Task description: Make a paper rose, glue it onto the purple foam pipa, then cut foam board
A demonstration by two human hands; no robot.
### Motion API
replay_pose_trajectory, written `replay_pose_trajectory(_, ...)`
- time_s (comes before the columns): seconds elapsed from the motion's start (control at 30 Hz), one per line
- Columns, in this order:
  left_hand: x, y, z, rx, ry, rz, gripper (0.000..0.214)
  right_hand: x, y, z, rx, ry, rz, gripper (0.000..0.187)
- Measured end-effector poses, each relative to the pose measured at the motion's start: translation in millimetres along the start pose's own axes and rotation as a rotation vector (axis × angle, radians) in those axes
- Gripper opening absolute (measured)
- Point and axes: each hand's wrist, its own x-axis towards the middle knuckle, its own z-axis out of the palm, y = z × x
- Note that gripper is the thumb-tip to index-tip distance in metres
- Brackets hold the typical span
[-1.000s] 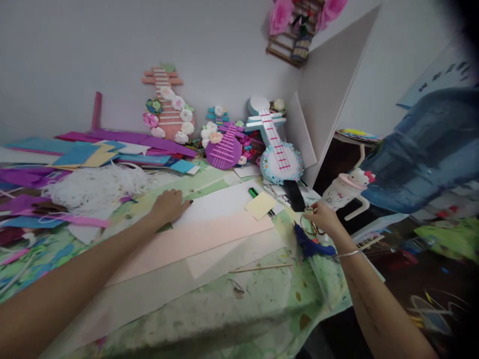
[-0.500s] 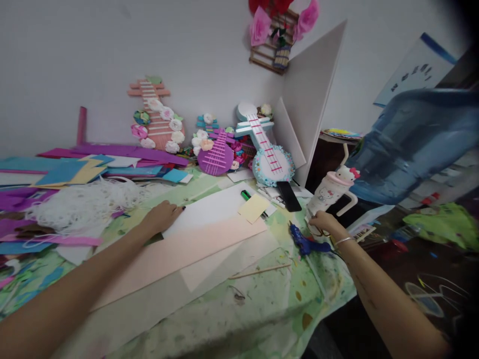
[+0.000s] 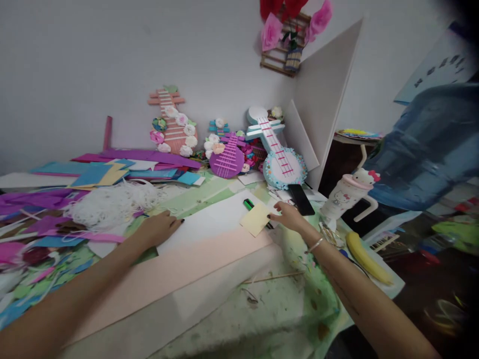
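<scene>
Left hand (image 3: 161, 228) spread, thumb over left edge of white sheet (image 3: 213, 218). Right hand (image 3: 290, 218): thumb and fingers apart at right edge of yellow note (image 3: 254, 220), contact unclear.

A craft workspace, shown by coloured sheets (image 3: 93, 175), white shreds (image 3: 112, 202), a purple model lute (image 3: 225, 163) and a stained tablecloth (image 3: 220, 319).

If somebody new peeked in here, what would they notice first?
Probably the blue-and-white toy lute with pink strings, at the back of the table just right of a purple lute. Next might come the Hello Kitty cup at the table's right side, with a yellow banana nearer the viewer. In the middle, the right hand has its fingers at the edge of a pale yellow square.
</scene>
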Motion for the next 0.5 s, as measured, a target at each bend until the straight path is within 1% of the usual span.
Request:
replay_pose_trajectory(0.07,-6,5,-1.0,0.083,0.045,-0.016,0.049,10,-18,12,0.068,-0.036,0.004,0.039)
replay_pose_trajectory(0.13,-14,17,-7.5,0.159,0.161,0.015,0.037,20,-27,20,0.133,-0.064,0.031,0.035)
replay_pose_trajectory(0.17,-20,26,-14.0,0.140,0.221,0.035,0.031,24,-28,22,0.165,-0.069,0.047,0.034)
replay_pose_trajectory(0.2,-29,37,-23.1,0.060,0.270,0.067,0.026,28,-28,24,0.197,-0.067,0.063,0.033)
replay_pose_trajectory(0.23,-40,51,-35.0,-0.077,0.319,0.124,0.024,32,-26,25,0.226,-0.062,0.081,0.033)
replay_pose_trajectory(0.3,-71,83,-64.9,-0.385,0.424,0.321,0.023,39,-19,23,0.275,-0.045,0.127,0.034)
replay_pose_trajectory(0.33,-89,100,-80.8,-0.501,0.467,0.425,0.026,41,-13,22,0.292,-0.038,0.160,0.033)
replay_pose_trajectory(0.37,-106,117,-95.3,-0.591,0.502,0.542,0.029,43,-6,19,0.304,-0.019,0.195,0.033)
replay_pose_trajectory(0.4,-123,131,-106.5,-0.654,0.508,0.646,0.034,43,1,16,0.311,0.004,0.236,0.034)
replay_pose_trajectory(0.43,-138,143,-112.4,-0.711,0.498,0.672,0.036,43,9,12,0.311,0.035,0.271,0.034)
replay_pose_trajectory(0.47,-150,153,-111.6,-0.759,0.544,0.713,0.035,42,17,8,0.306,0.067,0.303,0.035)
replay_pose_trajectory(0.5,-161,162,-103.5,-0.782,0.573,0.730,0.032,40,25,4,0.295,0.095,0.335,0.035)
